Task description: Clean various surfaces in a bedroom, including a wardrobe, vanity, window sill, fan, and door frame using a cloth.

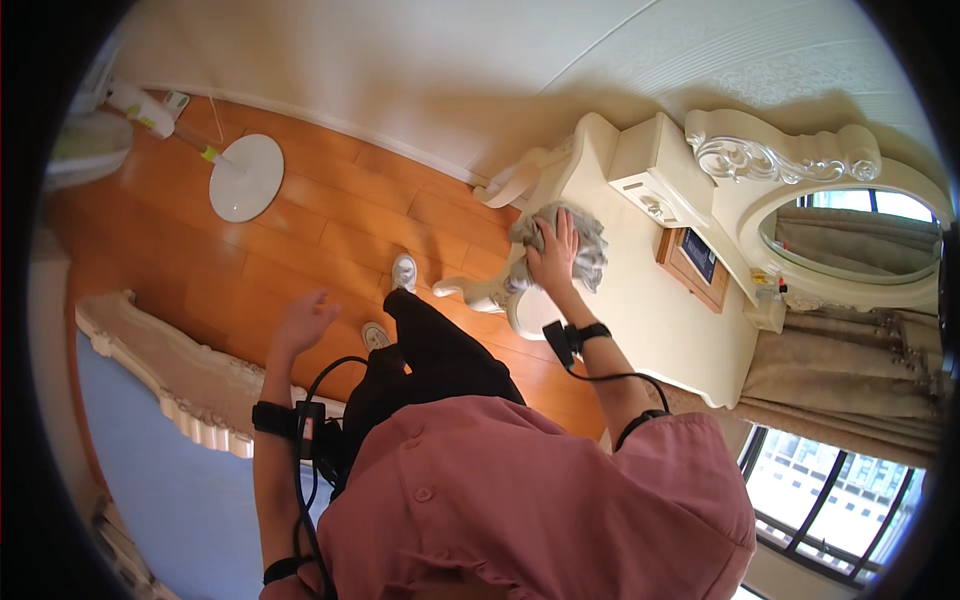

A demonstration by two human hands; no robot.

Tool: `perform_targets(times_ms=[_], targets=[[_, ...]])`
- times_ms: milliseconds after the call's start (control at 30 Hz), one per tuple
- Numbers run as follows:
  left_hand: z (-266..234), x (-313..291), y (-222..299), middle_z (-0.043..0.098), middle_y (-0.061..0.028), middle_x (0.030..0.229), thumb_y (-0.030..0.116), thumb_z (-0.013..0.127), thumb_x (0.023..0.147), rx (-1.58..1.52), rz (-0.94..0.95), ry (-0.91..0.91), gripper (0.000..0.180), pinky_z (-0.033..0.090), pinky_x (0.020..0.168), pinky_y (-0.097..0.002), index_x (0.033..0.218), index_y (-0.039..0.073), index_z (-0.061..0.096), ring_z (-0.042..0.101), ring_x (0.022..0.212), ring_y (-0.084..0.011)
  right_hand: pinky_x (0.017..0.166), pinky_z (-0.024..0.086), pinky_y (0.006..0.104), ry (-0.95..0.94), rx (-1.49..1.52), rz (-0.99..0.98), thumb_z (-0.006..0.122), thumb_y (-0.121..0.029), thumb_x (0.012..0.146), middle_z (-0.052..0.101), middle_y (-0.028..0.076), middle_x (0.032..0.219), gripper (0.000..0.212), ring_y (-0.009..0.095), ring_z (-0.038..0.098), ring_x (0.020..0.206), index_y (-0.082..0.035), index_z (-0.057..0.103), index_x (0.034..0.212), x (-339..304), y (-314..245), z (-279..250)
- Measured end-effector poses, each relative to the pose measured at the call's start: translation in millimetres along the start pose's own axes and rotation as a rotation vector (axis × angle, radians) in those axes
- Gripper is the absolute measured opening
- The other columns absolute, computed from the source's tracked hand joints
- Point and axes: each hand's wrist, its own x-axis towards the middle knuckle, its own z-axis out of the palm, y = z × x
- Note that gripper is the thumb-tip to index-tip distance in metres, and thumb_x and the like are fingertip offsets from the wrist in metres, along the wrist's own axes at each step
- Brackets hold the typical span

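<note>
My right hand [556,254] presses on a crumpled grey cloth [590,243] at the near left corner of a cream dressing table [630,300]. Its fingers spread over the folds and hold the cloth against the tabletop, and part of the cloth hangs over the edge. My left hand [308,322] is in the air over the wooden floor, away from the table. Nothing is in it, and its fingers are loosely bent and apart.
On the table lies a wooden box [690,270] with a dark panel, near a small drawer unit [655,175] and an oval mirror [850,235]. A white fan base [246,178] stands at far left. Beside my left arm is a bed with a carved frame [190,400].
</note>
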Motion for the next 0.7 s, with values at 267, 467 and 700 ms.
perform_targets(times_ms=[267, 467, 700], targets=[[-53, 49, 17, 0.056, -0.0202, 0.110, 0.026, 0.060, 0.082, -0.002, 0.015, 0.075, 0.048, 0.048, 0.079, -0.0338, 0.118, -0.003, 0.047, 0.059, 0.096, -0.0276, 0.106, 0.016, 0.0463, -0.012, -0.284, 0.021, 0.060, -0.019, 0.066, 0.027, 0.017, 0.139, 0.046, 0.033, 0.019, 0.131, -0.013, 0.056, 0.112, 169, 36, 20], [-79, 82, 38, 0.055, -0.0187, 0.112, 0.028, 0.058, 0.085, 0.086, -0.023, 0.119, 0.049, 0.048, 0.079, -0.0331, 0.119, -0.004, 0.046, 0.059, 0.096, -0.0270, 0.099, 0.027, 0.0476, 0.249, -0.063, 0.028, 0.061, -0.016, 0.065, 0.038, 0.023, 0.122, 0.044, 0.040, 0.031, 0.118, -0.005, 0.054, 0.107, 262, 83, 21], [-82, 107, 87, 0.057, -0.0193, 0.107, 0.029, 0.059, 0.082, 0.135, 0.067, 0.004, 0.047, 0.048, 0.078, -0.0351, 0.117, 0.000, 0.049, 0.059, 0.094, -0.0291, 0.100, 0.025, 0.0490, 0.341, -0.020, 0.117, 0.062, -0.012, 0.062, 0.037, 0.021, 0.126, 0.042, 0.041, 0.029, 0.121, -0.008, 0.056, 0.103, 251, 74, 25]])
